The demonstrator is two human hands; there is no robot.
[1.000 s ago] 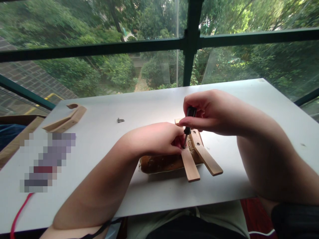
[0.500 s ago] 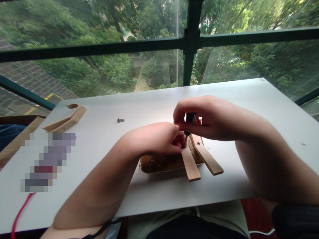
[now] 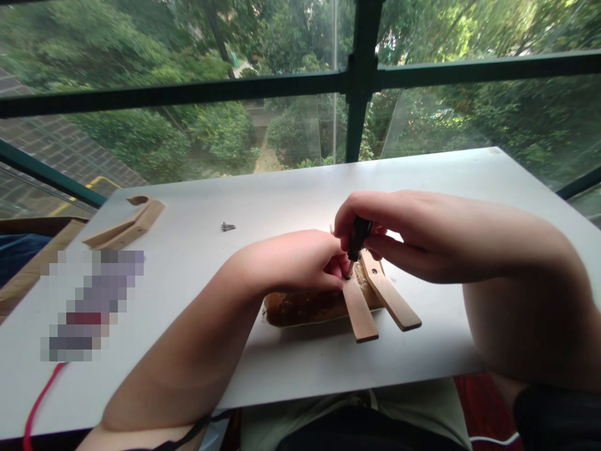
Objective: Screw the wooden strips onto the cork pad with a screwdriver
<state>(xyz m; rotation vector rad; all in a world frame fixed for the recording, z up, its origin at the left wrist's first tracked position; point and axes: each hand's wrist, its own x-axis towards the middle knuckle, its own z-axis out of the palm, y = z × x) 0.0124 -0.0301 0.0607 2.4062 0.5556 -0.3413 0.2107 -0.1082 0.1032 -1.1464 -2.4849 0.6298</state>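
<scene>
Head view: a brown wooden block (image 3: 305, 308) with two pale slats (image 3: 359, 310) across its end lies mid-bench (image 3: 282, 194). The left hand (image 3: 291, 260) curls closed over it. The right hand (image 3: 389, 232) pinches a black screwdriver (image 3: 357, 238), tip at the slat. The handle, upright half a second ago, now leans, and the hand sits lower.

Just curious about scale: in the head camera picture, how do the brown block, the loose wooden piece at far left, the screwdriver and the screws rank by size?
Brown block, partly under the left hand.
Loose wooden piece; farther away, so its rank against the block is unsure.
Screwdriver, hidden in the right hand.
Screws.
</scene>
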